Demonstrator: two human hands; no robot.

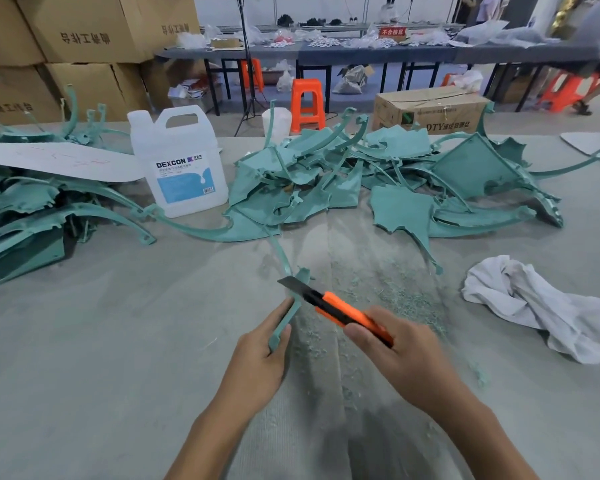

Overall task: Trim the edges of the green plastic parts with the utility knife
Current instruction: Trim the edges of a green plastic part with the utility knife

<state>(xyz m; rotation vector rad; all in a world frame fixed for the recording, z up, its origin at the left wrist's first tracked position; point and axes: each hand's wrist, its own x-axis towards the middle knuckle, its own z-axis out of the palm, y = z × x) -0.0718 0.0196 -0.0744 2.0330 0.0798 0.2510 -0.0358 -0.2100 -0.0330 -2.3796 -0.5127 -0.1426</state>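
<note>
My left hand (257,362) grips the near end of a thin green plastic part (284,271) that reaches away from me toward the heap. My right hand (399,355) holds an orange and black utility knife (340,311) with its blade out. The blade lies against the part's edge just beyond my left fingers. Green shavings (409,303) are scattered on the grey table cover around the hands. A heap of green wing-shaped parts (388,174) lies across the middle of the table, and another pile of green parts (32,216) sits at the left.
A clear DEXCON jug (181,161) stands between the two piles. A crumpled white cloth (541,306) lies at the right. A long white sheet (59,161) rests on the left pile. Cardboard boxes (66,46), orange stools (307,103) and long tables stand behind.
</note>
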